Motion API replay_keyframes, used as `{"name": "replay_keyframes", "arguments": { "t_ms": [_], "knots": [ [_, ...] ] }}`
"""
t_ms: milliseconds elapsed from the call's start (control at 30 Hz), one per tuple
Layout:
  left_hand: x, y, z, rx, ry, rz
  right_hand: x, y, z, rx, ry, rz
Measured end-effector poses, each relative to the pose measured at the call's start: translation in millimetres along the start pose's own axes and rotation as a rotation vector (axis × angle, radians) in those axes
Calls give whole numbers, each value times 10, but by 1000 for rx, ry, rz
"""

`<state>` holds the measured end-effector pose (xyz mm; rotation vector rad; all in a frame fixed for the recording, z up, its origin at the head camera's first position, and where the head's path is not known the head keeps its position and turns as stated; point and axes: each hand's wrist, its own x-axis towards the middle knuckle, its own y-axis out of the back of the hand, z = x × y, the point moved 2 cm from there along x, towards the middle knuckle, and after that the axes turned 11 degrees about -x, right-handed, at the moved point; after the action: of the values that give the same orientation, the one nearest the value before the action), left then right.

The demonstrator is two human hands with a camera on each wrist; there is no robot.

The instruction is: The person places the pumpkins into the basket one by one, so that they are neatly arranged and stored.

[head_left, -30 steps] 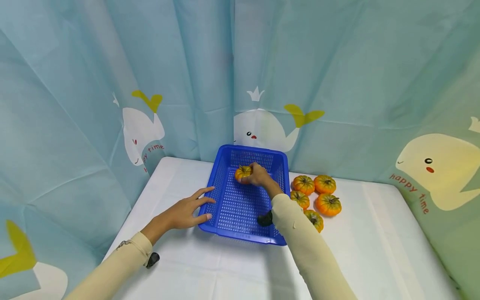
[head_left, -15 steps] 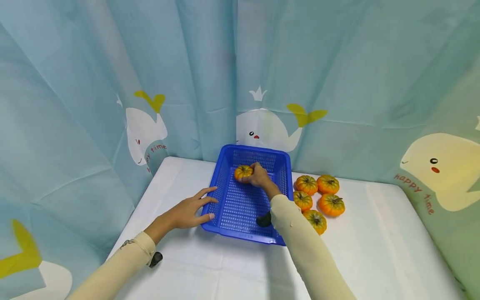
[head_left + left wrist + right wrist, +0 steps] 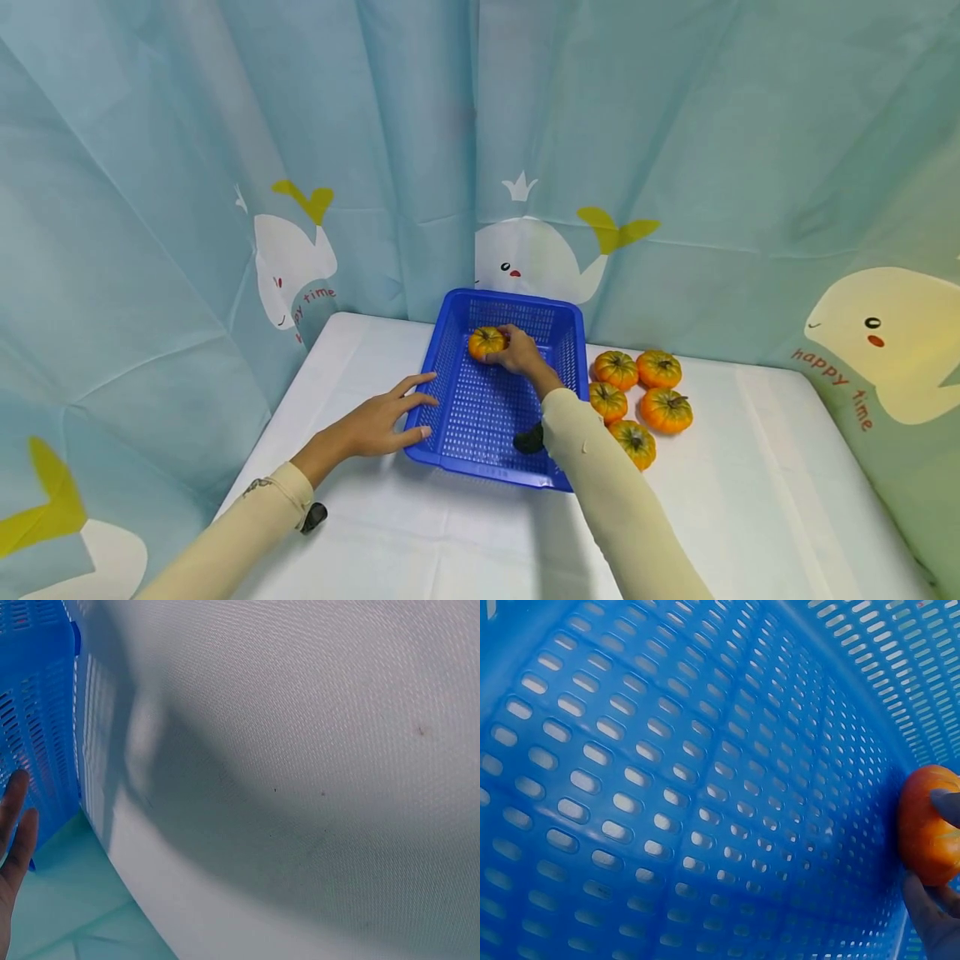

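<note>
A blue perforated plastic basket [image 3: 480,417] stands on the white table against the curtain. Inside it, toward the back left, sits a small orange-and-green pumpkin [image 3: 487,343]. My right hand [image 3: 519,352] reaches in and grips that pumpkin from its right side. In the right wrist view, the thumb and a finger lie on the orange pumpkin [image 3: 930,825] close to the basket floor [image 3: 705,795]. My left hand [image 3: 378,421], fingers spread and fairly straight, rests its fingertips at the basket's left rim. The left wrist view catches two of its fingers [image 3: 19,840] by the basket wall [image 3: 45,742].
Several more pumpkins [image 3: 666,410] are grouped on the table [image 3: 750,483] right of the basket. Dark wrist-camera parts show by the right sleeve [image 3: 529,439] and the left sleeve [image 3: 314,517]. A pale blue curtain [image 3: 420,150] with whale prints encloses the table's back and sides.
The head view has shifted slightly, moving the scene a little to the right. The gripped pumpkin shows a bit higher in the basket; my left hand keeps its place at the rim.
</note>
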<state>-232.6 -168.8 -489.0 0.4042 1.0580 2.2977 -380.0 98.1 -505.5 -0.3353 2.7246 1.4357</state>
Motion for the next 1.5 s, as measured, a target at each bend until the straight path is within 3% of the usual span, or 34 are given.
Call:
{"name": "replay_keyframes", "arguments": {
  "t_ms": [400, 967, 1500],
  "knots": [
    [3, 5, -3, -1, 8, -4, -17, 12, -39, 65, 9, -12],
    [40, -15, 4, -9, -14, -3, 5, 24, -29, 61, 19, -7],
    [2, -6, 5, -19, 7, -2, -13, 159, -97, -31, -3, 7]
  ]
}}
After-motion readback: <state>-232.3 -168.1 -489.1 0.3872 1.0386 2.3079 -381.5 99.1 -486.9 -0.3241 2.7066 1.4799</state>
